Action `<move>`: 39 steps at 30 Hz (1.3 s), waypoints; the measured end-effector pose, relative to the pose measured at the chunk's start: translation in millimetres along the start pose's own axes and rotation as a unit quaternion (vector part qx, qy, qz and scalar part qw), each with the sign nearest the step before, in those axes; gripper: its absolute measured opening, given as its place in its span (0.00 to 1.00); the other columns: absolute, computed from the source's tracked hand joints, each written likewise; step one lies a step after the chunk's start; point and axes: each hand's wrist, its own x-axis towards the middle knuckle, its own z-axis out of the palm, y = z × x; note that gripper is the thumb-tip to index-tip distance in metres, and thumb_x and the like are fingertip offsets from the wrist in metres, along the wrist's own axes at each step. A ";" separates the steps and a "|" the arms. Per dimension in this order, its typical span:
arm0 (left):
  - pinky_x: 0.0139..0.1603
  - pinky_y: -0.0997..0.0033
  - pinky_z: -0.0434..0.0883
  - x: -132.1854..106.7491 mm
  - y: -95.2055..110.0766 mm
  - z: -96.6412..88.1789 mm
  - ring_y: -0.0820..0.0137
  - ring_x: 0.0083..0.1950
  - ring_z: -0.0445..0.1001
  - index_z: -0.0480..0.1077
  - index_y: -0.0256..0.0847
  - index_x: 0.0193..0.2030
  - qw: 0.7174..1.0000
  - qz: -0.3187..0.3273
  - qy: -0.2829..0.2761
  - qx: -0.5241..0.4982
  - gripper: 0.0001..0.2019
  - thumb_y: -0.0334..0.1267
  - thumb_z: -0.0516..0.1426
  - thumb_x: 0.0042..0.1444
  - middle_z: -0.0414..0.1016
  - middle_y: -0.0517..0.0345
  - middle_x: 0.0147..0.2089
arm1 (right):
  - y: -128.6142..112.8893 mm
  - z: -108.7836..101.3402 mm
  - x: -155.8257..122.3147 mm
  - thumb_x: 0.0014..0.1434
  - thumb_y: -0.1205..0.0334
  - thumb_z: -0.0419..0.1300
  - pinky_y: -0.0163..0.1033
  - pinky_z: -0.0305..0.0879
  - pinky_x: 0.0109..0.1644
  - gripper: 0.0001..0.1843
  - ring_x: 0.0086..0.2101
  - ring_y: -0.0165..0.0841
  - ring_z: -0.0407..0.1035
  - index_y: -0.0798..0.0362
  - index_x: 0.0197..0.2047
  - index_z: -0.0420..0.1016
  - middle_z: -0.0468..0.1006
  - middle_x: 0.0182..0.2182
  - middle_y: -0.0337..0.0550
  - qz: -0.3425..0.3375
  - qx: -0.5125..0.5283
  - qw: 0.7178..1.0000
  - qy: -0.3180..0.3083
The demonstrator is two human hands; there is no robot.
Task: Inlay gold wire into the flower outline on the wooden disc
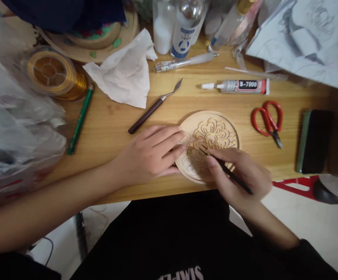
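Right fingers (230, 155) around dark tool (235, 178)

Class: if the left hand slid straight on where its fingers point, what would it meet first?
The left hand would probably meet the gold-outlined flower on the wooden disc, though its height is unclear.

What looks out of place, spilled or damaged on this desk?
Nothing looks spilled or damaged. The tissue between the wire spool and the white pen looks slightly untidy, being crumpled.
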 end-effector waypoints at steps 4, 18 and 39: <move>0.57 0.57 0.71 0.7 5.6 -1.3 0.55 0.61 0.72 0.74 0.33 0.48 1.000 0.002 -0.012 0.022 0.19 0.50 0.56 0.64 0.76 0.43 0.56 | 1.6 -3.3 -3.2 0.57 0.70 0.65 0.40 0.74 0.33 0.16 0.32 0.34 0.76 0.46 0.48 0.76 0.81 0.34 0.40 0.028 -0.021 0.998 0.059; 0.55 0.57 0.74 12.2 43.0 1.4 0.54 0.53 0.78 0.74 0.23 0.46 0.992 -0.043 0.020 0.114 0.20 0.45 0.56 0.65 0.79 0.37 0.50 | -13.7 6.0 -16.4 0.59 0.68 0.63 0.37 0.75 0.36 0.16 0.31 0.30 0.75 0.49 0.50 0.73 0.81 0.35 0.39 0.094 0.037 0.992 0.071; 0.50 0.58 0.76 8.2 40.9 3.8 0.53 0.54 0.78 0.73 0.21 0.49 0.994 -0.053 0.028 0.090 0.19 0.41 0.55 0.66 0.78 0.36 0.52 | -11.7 27.8 -10.7 0.58 0.70 0.63 0.33 0.76 0.37 0.21 0.30 0.27 0.74 0.50 0.54 0.65 0.79 0.35 0.36 0.079 -0.014 0.997 0.017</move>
